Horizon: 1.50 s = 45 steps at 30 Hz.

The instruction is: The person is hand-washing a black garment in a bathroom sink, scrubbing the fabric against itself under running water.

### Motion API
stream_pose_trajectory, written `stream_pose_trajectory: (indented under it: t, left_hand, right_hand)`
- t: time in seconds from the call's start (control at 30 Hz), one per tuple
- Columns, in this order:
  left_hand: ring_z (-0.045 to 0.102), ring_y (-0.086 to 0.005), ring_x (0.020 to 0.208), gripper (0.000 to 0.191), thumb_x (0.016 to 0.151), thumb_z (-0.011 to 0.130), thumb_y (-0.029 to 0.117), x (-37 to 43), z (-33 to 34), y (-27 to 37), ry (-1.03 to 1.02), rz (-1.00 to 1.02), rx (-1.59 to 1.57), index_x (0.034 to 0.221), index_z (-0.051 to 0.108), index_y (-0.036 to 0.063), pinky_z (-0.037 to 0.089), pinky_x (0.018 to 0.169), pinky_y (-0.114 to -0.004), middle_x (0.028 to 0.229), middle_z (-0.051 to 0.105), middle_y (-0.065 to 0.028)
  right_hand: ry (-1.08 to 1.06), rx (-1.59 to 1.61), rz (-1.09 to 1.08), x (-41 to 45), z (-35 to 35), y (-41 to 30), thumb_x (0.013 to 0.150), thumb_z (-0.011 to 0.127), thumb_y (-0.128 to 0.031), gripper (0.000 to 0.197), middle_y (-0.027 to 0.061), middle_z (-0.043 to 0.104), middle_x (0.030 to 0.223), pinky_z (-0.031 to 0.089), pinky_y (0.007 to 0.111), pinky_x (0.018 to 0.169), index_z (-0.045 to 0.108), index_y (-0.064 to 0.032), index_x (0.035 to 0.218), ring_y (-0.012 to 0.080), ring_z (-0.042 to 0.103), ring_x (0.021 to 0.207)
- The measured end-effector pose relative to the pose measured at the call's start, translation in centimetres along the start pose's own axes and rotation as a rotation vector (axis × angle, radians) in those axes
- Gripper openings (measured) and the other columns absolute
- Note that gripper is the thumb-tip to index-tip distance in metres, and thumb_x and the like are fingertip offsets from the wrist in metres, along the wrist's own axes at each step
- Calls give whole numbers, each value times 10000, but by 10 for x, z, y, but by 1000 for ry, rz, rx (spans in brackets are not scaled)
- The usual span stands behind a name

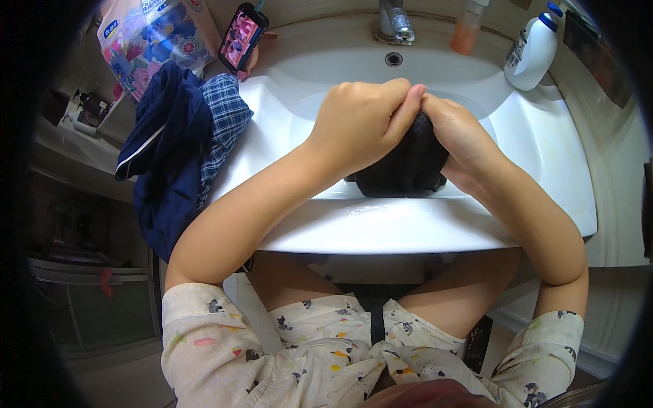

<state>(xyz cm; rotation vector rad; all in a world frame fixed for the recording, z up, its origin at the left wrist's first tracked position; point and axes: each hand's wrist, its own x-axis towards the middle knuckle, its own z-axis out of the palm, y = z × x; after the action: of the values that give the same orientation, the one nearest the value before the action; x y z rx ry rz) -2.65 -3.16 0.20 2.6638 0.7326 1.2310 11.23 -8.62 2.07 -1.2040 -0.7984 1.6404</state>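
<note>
Both my hands are over the basin of a white washbasin [377, 224], gripping a dark, wet-looking piece of cloth [403, 171]. My left hand [370, 115] is curled into a fist around its upper part, thumb pointing up and to the right. Against it from the other side, my right hand [456, 135] holds the same cloth, its fingers mostly hidden behind. The cloth hangs below the hands, its lower part bunched near the front wall of the basin. Shallow water seems to lie in the bowl behind my hands.
A chrome faucet [398, 23] stands at the back above a drain hole [394, 59]. Right of it are an orange bottle [467, 30] and a white blue-capped bottle [533, 51]. Navy clothing [173, 132], plaid fabric [227, 112], a propped phone [244, 38] and a floral package [158, 41] occupy the left.
</note>
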Motion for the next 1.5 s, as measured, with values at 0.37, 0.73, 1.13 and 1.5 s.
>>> stream_pose_trajectory:
  t: [0.37,0.73,1.13,1.5]
  left_hand:
    - [441,-294,421,306,939,526,181,1,0,-1,5,16,2,679,550,21,347,428,-357,520,463,-139]
    - [468,-288,426,280,931,531,163,-1,3,4,38,133,-33,691,555,22,359,428,-358,524,482,-138]
    - [426,-280,404,332,944,521,179,2,-1,0,18,-58,3,654,539,19,334,416,-350,505,452,-137]
    - [462,-291,428,287,928,540,163,0,1,5,19,70,6,676,549,27,357,427,-351,524,468,-142]
  right_hand:
    - [-35,20,-34,-4,1,-1,951,449,-269,323,94,626,1020,432,276,855,604,1,1035,148,577,954]
    - [-25,-29,-68,-1,0,0,985,378,-229,299,78,620,1011,491,291,839,566,-12,1070,142,614,921]
    - [-21,19,-22,-5,3,-2,954,433,-262,327,94,625,1019,445,282,832,598,8,1037,147,586,936]
    - [-12,-6,-63,0,-1,2,959,422,-252,320,96,628,1025,447,287,835,604,0,1038,150,588,937]
